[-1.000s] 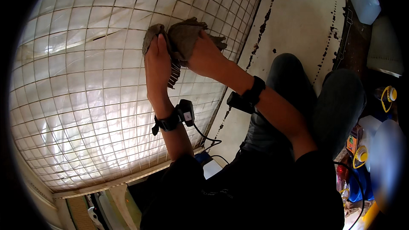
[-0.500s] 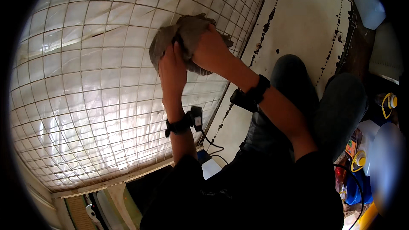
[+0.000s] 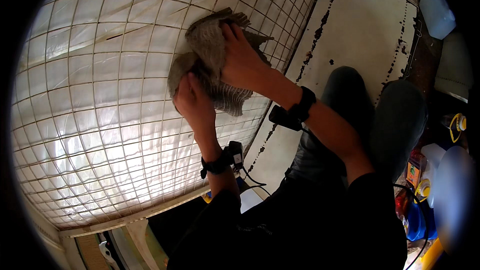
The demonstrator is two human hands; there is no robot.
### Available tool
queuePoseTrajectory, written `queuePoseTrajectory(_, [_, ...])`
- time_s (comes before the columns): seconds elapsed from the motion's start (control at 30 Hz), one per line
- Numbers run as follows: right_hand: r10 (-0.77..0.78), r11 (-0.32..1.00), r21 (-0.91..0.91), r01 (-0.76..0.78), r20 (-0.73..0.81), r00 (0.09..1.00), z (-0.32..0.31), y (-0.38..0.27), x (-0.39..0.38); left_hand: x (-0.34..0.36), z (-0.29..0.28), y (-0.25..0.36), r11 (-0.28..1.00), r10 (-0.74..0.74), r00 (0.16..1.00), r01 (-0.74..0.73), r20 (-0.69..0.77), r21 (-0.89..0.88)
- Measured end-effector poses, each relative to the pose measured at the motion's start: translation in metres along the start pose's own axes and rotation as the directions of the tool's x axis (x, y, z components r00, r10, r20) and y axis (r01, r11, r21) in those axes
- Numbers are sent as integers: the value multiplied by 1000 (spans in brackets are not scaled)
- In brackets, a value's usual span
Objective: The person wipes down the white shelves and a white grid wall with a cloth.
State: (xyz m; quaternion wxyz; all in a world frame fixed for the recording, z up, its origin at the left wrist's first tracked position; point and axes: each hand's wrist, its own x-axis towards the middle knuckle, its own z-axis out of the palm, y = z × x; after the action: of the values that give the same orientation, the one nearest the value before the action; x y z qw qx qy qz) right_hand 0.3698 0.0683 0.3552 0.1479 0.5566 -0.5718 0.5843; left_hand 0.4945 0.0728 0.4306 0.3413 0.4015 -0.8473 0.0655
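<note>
A crumpled grey-brown cloth with frayed, ribbed edges is bunched over a wire grid backed by white sheeting. My left hand grips the cloth's near-left part, thumb and fingers closed on it. Just to its right and farther away, my right hand pinches another fold near the top. Between the hands the fabric is gathered, and a loose ribbed flap hangs below my right hand. Some fingertips are hidden in the folds. Each wrist wears a black band with a small device.
Right of the grid runs a cream panel with dark chipped seams. My knees bend over its near end. Clear and blue plastic containers and yellow-capped bottles crowd the right side. A cable trails from the left wrist device.
Both hands have moved apart, the left one toward me and the right one slightly away. The cloth has opened out between them, with its ribbed flap now showing.
</note>
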Motion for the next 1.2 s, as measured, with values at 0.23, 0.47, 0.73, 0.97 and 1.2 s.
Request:
queuePoseTrajectory(0.23, [5, 995, -99, -3, 19, 1000, -11, 14, -4, 4, 31, -8, 983, 35, 998, -44, 52, 180])
queuePoseTrajectory(0.47, [-41, 992, -120, 30, -85, 996, 15, 17, -12, 10, 36, -52, 931, 356, 930, -346, 91, -116])
queuePoseTrajectory(0.73, [-27, 978, -197, 61, 171, 985, 13, 14, -5, 2, 72, -65, 899, 436, 898, -432, 63, -67])
queuePoseTrajectory(0.97, [43, 988, -155, -7, 230, 972, 23, 6, 10, 0, 66, -75, 909, 409, 908, -414, 86, 44])
queuePoseTrajectory(1.2, [114, 987, -126, -97, 139, 984, 6, -6, 4, 18, 26, -86, 894, 380, 913, -403, 145, 195])
